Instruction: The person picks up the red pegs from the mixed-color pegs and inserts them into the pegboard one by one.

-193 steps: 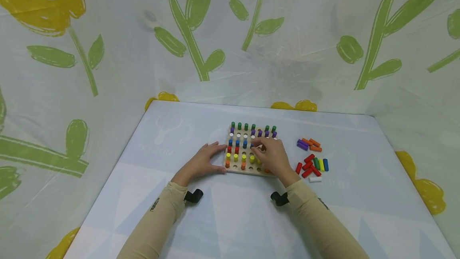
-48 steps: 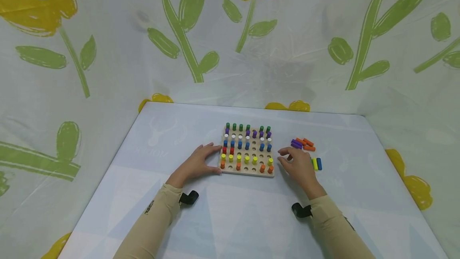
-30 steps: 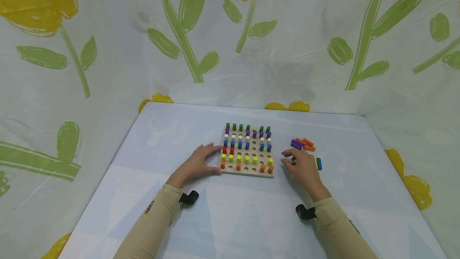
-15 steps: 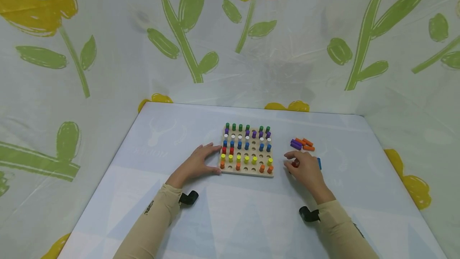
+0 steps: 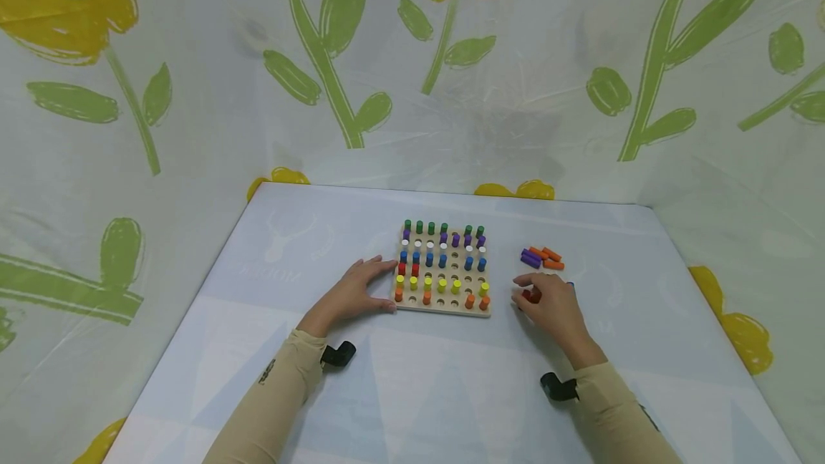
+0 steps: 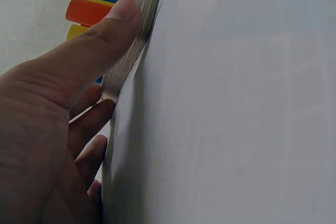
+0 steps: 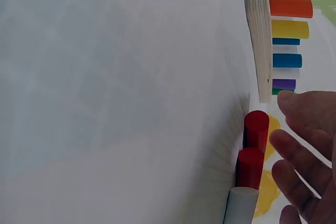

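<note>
Left hand (image 5: 353,293) spread, gripping nothing, thumb and fingers touching the left side of the wooden pegboard (image 5: 445,312), which lies between the hands; right hand (image 5: 556,306) loosely parted, seemingly without hold, over loose red pegs (image 7: 249,170) and a white peg (image 7: 241,208); best, I judge, to pinch one peg near its end, upright it, seat it straight, left hand steadying.

Head view: from above the near side of the desk (image 5: 425,392), facing forward and down, wide enough for the board (image 5: 445,311), left hand (image 5: 351,296), right hand (image 5: 556,310) and flowered wall (image 5: 515,127). Left wrist view: close in, turned sideways, past that hand to the board's edge. Right wrist view: likewise close and sideways, facing the board. All three share the board.
</note>
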`<act>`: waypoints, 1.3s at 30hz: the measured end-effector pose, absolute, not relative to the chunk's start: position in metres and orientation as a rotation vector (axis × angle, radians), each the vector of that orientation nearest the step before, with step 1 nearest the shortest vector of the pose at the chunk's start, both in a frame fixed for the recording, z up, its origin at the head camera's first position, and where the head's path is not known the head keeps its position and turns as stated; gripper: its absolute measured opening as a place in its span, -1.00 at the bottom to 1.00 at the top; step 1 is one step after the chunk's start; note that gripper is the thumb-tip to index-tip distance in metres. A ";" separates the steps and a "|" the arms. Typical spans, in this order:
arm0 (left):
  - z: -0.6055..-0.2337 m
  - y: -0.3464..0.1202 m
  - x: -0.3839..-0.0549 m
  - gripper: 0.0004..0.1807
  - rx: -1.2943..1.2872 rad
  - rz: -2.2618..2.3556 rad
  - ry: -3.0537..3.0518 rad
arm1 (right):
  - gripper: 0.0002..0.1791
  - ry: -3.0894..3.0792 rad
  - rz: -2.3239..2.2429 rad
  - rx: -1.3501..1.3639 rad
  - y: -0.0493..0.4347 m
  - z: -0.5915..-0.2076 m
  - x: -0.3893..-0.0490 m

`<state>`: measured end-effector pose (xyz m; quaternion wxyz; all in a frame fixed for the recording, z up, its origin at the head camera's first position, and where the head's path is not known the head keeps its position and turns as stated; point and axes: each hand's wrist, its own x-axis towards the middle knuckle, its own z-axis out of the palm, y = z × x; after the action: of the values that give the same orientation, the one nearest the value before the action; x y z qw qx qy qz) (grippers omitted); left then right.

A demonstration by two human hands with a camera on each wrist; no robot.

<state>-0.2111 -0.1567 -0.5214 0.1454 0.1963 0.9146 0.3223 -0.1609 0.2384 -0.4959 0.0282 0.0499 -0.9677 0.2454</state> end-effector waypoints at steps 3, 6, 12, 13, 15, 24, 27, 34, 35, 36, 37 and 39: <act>-0.521 -0.157 -0.211 0.03 0.570 0.931 2.634 | -0.64 -2.995 0.724 0.154 0.240 -0.496 -0.159; -0.521 -0.157 -0.211 0.03 0.576 0.932 2.636 | -0.63 -2.998 0.705 0.150 0.241 -0.496 -0.157; -0.521 -0.157 -0.212 0.04 0.588 0.935 2.630 | -0.62 -2.989 0.679 0.164 0.243 -0.497 -0.154; -0.520 -0.157 -0.212 0.04 0.587 0.937 2.629 | -0.62 -2.990 0.675 0.166 0.244 -0.497 -0.154; -0.520 -0.157 -0.212 0.03 0.588 0.938 2.628 | -0.60 -2.996 0.668 0.169 0.244 -0.498 -0.154; -0.522 -0.157 -0.212 0.03 0.574 0.936 2.629 | -0.54 -3.033 0.642 0.185 0.246 -0.500 -0.154; -0.521 -0.157 -0.212 0.03 0.573 0.931 2.629 | -0.53 -3.045 0.639 0.187 0.246 -0.501 -0.155; -0.521 -0.158 -0.213 0.03 0.604 0.936 2.637 | -0.54 -3.053 0.650 0.190 0.248 -0.502 -0.154; -0.522 -0.158 -0.213 0.03 0.607 0.936 2.637 | -0.55 -3.051 0.656 0.190 0.248 -0.502 -0.154; -0.522 -0.158 -0.213 0.03 0.612 0.933 2.638 | -0.55 -3.049 0.663 0.190 0.248 -0.502 -0.154; -0.523 -0.158 -0.213 0.03 0.617 0.930 2.638 | -0.55 -3.048 0.670 0.187 0.248 -0.502 -0.154; -0.524 -0.159 -0.214 0.03 0.622 0.927 2.639 | -0.55 -3.046 0.686 0.181 0.247 -0.502 -0.153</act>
<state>-0.2135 -0.1586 -0.5235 0.1377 0.2150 0.9122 0.3205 -0.1533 0.2473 -0.5024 0.0069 0.0579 -0.9739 0.2192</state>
